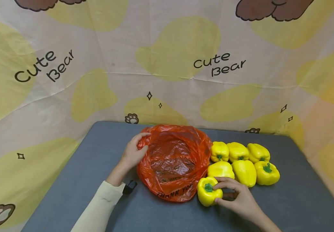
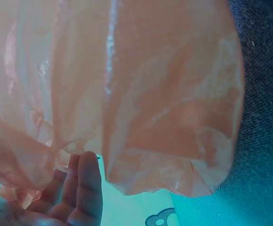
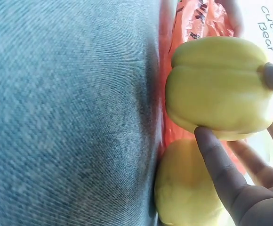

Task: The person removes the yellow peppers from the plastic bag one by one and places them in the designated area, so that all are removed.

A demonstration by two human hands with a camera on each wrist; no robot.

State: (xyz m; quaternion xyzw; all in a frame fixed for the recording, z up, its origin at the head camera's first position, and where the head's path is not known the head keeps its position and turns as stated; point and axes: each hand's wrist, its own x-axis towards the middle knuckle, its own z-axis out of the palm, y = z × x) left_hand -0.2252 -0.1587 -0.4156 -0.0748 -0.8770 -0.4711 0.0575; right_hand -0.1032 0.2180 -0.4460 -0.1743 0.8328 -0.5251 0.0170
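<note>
A red plastic bag (image 1: 172,196) stands with its mouth spread wide, lettering on its front. My left hand (image 1: 135,151) holds the bag's left rim between thumb and fingers. In the left wrist view its fingers (image 2: 87,183) reach along the thin film, partly hidden by folds. My right hand (image 1: 239,199) grips a yellow bell pepper (image 1: 205,193) with a green stem, just in front of the bag's right side. The right wrist view has thumb and fingertips around this bell pepper (image 3: 221,87), raised off the table, with another pepper (image 3: 186,183) behind it.
Several more yellow bell peppers (image 1: 244,172) lie in two rows to the right of the bag on the grey table (image 1: 94,154). A patterned cloth (image 1: 167,48) hangs behind the table. A black device (image 1: 130,187) sits at my left wrist.
</note>
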